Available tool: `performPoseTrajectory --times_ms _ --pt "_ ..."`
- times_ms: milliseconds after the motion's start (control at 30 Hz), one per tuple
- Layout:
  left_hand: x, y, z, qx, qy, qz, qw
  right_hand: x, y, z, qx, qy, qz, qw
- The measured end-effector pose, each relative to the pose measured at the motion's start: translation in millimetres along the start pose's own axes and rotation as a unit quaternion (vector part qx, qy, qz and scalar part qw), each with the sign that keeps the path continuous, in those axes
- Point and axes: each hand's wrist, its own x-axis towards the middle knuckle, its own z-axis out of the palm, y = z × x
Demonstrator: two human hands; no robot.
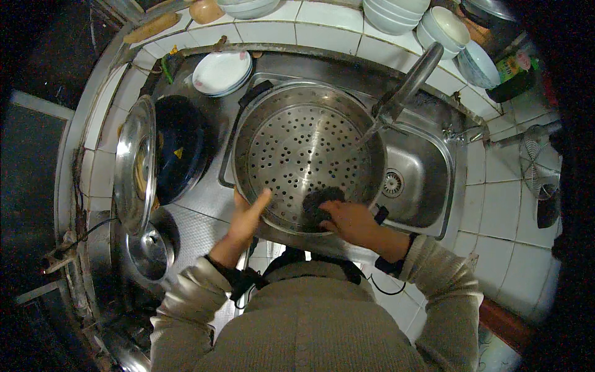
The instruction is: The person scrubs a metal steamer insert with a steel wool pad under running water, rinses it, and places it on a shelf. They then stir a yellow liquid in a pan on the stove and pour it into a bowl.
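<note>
A large round metal steamer pan (302, 153) with a perforated bottom rests over the left sink basin. My left hand (248, 214) grips its near-left rim, thumb inside and fingers outside. Inside the pan, near the front wall, my right hand (346, 221) holds a dark scouring pad (320, 204) against the perforated bottom. The faucet (409, 83) reaches over the pan's right side, and a thin stream of water appears to run from it into the pan. Black handles show beyond the pan's rim at upper left and lower right.
Right of the pan is a second sink basin (418, 186) with a drain strainer. Stacked plates (223, 72) stand at the back left. A large metal lid (135, 162) leans by a dark blue pan (179, 144) at left, near a smaller lid (148, 251). Stacked bowls (395, 16) line the tiled ledge.
</note>
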Motion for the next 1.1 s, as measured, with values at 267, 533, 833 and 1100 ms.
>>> performPoseTrajectory --times_ms 267,533,833,1100 --pt "51 22 -35 0.214 -0.029 0.068 0.974 12 31 -38 -0.172 -0.076 -0.128 0.974" --pt "-3 7 -20 -0.007 0.001 -0.057 0.998 17 34 -25 -0.054 0.123 -0.08 0.988" --pt "-53 13 2 -0.287 -0.065 -0.116 0.949 34 -36 4 0.086 0.197 -0.049 0.975" --pt "-51 61 11 -0.398 -0.008 -0.021 0.917 40 -32 -6 0.205 0.09 -0.085 0.971"
